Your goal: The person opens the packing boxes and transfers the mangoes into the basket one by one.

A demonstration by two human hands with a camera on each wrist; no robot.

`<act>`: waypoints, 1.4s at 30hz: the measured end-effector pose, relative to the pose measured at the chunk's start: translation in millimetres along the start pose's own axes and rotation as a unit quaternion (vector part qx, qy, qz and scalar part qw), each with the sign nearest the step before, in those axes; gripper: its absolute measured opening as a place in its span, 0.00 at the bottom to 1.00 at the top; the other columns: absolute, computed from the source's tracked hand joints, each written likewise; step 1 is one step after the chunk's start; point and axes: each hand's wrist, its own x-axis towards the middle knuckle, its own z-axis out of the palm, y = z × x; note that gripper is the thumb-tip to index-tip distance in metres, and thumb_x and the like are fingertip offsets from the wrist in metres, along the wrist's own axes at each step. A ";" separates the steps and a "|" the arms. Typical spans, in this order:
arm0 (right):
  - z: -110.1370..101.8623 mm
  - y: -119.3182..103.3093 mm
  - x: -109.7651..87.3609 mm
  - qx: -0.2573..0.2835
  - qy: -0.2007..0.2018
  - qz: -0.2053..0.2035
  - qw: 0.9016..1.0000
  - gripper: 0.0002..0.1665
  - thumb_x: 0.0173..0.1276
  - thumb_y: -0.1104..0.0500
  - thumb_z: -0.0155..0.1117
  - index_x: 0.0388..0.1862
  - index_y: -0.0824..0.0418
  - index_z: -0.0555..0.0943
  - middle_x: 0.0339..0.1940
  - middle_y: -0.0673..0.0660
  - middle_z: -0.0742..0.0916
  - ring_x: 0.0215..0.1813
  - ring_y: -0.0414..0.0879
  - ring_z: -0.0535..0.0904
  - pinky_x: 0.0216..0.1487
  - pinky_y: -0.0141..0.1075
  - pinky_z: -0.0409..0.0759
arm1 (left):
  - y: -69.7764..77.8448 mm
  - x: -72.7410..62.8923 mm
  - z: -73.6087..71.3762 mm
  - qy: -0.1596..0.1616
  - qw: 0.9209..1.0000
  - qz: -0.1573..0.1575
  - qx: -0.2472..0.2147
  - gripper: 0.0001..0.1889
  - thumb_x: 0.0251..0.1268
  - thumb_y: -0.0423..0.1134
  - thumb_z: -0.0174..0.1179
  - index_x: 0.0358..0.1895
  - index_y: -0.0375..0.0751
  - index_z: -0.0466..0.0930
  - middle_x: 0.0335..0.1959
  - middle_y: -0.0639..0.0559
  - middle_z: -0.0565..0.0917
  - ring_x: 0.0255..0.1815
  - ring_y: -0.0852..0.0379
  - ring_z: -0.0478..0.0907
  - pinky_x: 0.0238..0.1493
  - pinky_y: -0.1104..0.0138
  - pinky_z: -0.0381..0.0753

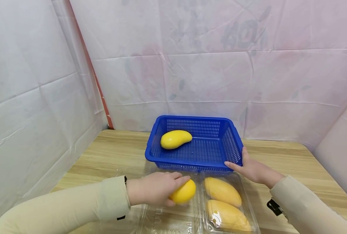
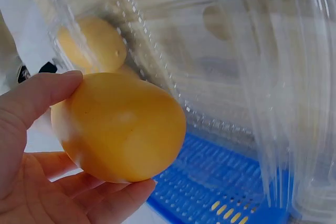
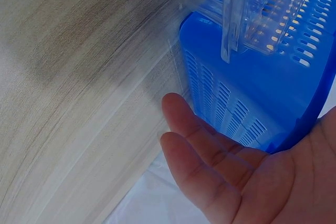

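My left hand (image 1: 158, 188) grips a smooth orange-yellow mango (image 2: 121, 127), thumb on one side and fingers on the other. Beneath that mango lies an open clear plastic box (image 1: 170, 217). Right of it, two more mangoes (image 1: 223, 191) lie under clear plastic in a second box (image 1: 250, 211). At the back, a blue basket (image 1: 191, 164) has one yellow mango (image 1: 175, 139) at its left end. My right hand (image 1: 256, 169) holds the basket's front right corner, its thumb at the front rim and fingers (image 3: 197, 174) outside the side wall.
Everything stands on a wood-grain table (image 1: 103, 151). White sheeting (image 1: 176, 78) rises behind it and on both sides. The basket's front sits close against the far edges of the plastic boxes. A clear flap (image 1: 120, 211) extends left of the open box.
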 end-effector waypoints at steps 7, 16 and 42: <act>0.0 -1.5 -1.3 0.001 0.000 0.001 1.000 0.68 0.64 0.27 0.41 0.63 0.76 0.16 0.65 0.85 0.43 0.62 0.77 0.56 0.56 0.65 0.60 | -5.9 3.3 -10.7 -0.003 1.000 -0.004 -0.026 0.39 0.52 0.46 0.68 0.68 0.39 0.62 0.54 0.50 0.75 0.46 0.62 0.75 0.47 0.72 0.75; -0.3 -2.7 -1.8 0.000 0.000 0.003 1.000 0.69 0.62 0.25 0.40 0.63 0.76 0.16 0.65 0.85 0.44 0.62 0.77 0.55 0.56 0.65 0.59 | -14.7 7.4 -25.7 -0.018 0.996 -0.029 -0.084 0.40 0.54 0.44 0.67 0.70 0.40 0.59 0.60 0.48 0.73 0.54 0.58 0.73 0.53 0.68 0.72; 0.4 -4.3 -4.7 0.014 0.003 -0.001 1.000 0.69 0.62 0.25 0.40 0.64 0.75 0.17 0.66 0.83 0.40 0.64 0.77 0.51 0.58 0.65 0.56 | -43.5 39.6 -60.4 -0.065 0.991 -0.052 -0.103 0.39 0.57 0.44 0.65 0.71 0.41 0.57 0.61 0.51 0.72 0.48 0.61 0.72 0.55 0.65 0.69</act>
